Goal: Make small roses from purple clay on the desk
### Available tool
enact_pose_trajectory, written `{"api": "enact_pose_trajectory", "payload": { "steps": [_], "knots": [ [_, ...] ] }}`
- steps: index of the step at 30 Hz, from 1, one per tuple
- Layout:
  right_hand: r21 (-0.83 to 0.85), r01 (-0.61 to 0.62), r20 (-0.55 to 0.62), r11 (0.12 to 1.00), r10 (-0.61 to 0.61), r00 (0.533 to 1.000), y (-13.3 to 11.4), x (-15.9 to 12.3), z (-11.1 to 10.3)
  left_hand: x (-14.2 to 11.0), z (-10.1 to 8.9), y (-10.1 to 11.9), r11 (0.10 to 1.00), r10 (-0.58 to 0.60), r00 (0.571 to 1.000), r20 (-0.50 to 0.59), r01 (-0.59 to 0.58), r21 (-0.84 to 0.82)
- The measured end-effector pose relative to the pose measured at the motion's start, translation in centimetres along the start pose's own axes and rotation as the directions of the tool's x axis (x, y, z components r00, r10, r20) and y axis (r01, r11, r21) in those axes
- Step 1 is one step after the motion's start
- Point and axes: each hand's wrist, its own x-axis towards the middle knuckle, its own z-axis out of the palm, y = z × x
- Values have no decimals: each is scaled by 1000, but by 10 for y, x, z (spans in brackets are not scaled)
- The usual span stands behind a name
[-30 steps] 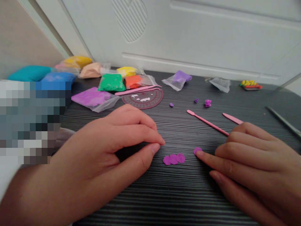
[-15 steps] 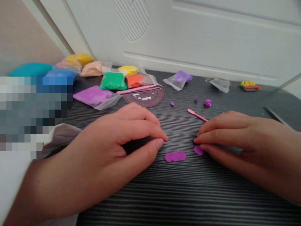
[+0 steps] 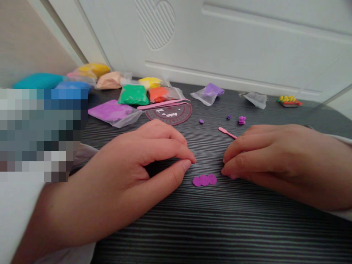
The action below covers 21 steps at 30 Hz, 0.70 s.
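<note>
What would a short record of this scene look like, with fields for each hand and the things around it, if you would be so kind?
Left hand: holds nothing visible, fingertips close to the purple clay discs
Right hand: fingertips over a mostly hidden piece of purple clay
Nearby: pink plastic modelling tool, small purple clay flower
Rest: bagged green clay, bagged purple clay, dark ribbed table

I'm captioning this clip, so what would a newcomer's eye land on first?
Two bare hands fill the foreground: the left hand and right hand rest on a dark striped table. Overlapping purple clay discs lie just below the gap between them. Farther back, bright bags of clay, like the green bag, sit beside a white door.
</note>
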Motion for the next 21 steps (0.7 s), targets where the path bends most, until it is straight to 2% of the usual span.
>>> {"api": "enact_pose_trajectory", "payload": {
  "steps": [10, 21],
  "knots": [
    [47, 87, 1, 995, -87, 996, 6, 3, 2, -1, -3, 0, 1000, -13, 1000, 10, 13, 12],
    [154, 62, -31, 986, -58, 998, 8, 2, 6, 0, -2, 1, 1000, -5, 1000, 5, 5, -11]
  ]
}}
